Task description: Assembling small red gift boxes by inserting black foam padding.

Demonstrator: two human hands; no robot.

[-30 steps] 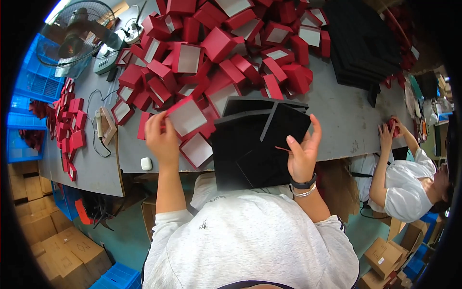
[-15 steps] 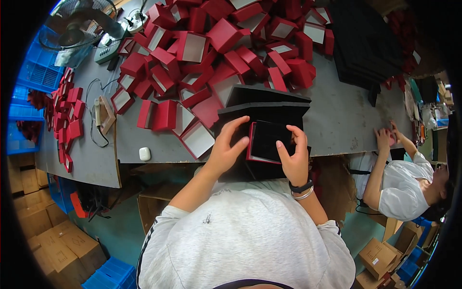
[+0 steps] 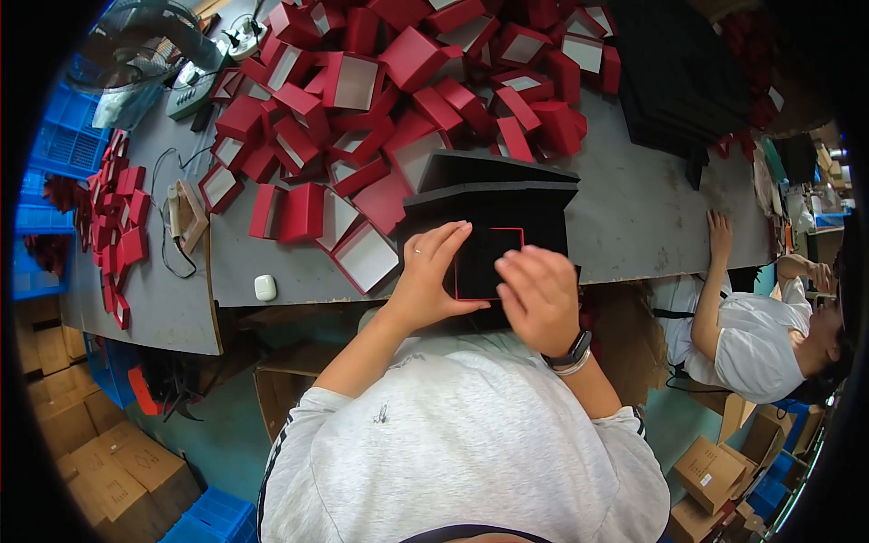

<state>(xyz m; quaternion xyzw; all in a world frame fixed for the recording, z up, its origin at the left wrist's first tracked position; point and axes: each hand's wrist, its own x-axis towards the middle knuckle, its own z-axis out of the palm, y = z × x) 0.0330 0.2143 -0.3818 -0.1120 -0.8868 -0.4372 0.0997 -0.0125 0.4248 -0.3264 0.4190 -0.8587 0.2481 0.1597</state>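
A small red box (image 3: 521,237) sits in front of me with a black pad (image 3: 489,262) filling it, so that only a thin red rim shows. My left hand (image 3: 429,282) grips the box from the left, fingers at its far left corner and thumb along its near edge. Over the right side of the box hovers my right hand (image 3: 541,303), fingers stretched and close together, slightly blurred, with nothing visible in it. Whether its fingertips touch the pad I cannot tell. Black foam sheets (image 3: 489,195) stand just behind the box, and more black material lies under it.
Red boxes (image 3: 353,83) with pale insides are heaped across the grey table (image 3: 625,226). A black stack (image 3: 674,81) stands at the far right. A white earbud case (image 3: 264,288) lies near the front edge. At right sits a co-worker (image 3: 751,339); a fan (image 3: 145,41) stands far left.
The black pad, raised and tilted in the box before, now lies level inside the red rim. My right hand has let go of it; my left thumb has moved down to the near edge.
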